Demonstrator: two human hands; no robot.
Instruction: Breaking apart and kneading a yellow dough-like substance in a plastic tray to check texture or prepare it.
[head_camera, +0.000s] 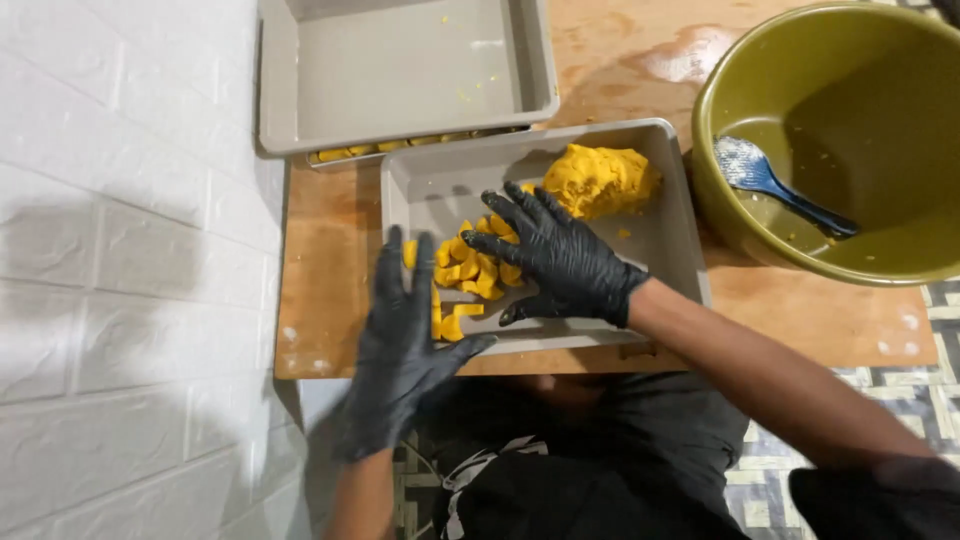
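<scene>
White brick wall beyond the left hand's outer side, patterned floor tiles under the right forearm, and a worn wooden board (330, 300) beneath everything. Left hand (400, 340) in a black glove, flat and spread, grasping nothing, palm resting on the near left rim of a grey rectangular tray (670, 250), thumb reaching in toward the yellow dough pieces (465, 275). Right hand (555, 255), also black-gloved, open with fingers splayed, lying over those small cut pieces on the tray floor, fingertips touching them, nothing gripped. Just past the right hand's fingertips, in the tray's far corner, a yellow dough lump (600, 180). Farther out beyond both hands, a second grey tray (400, 70), stacked on another with more yellow pieces showing under its near edge. Off the right hand's outer side, an olive-green bowl (730, 100) with a blue spatula (780, 185) lying inside.
</scene>
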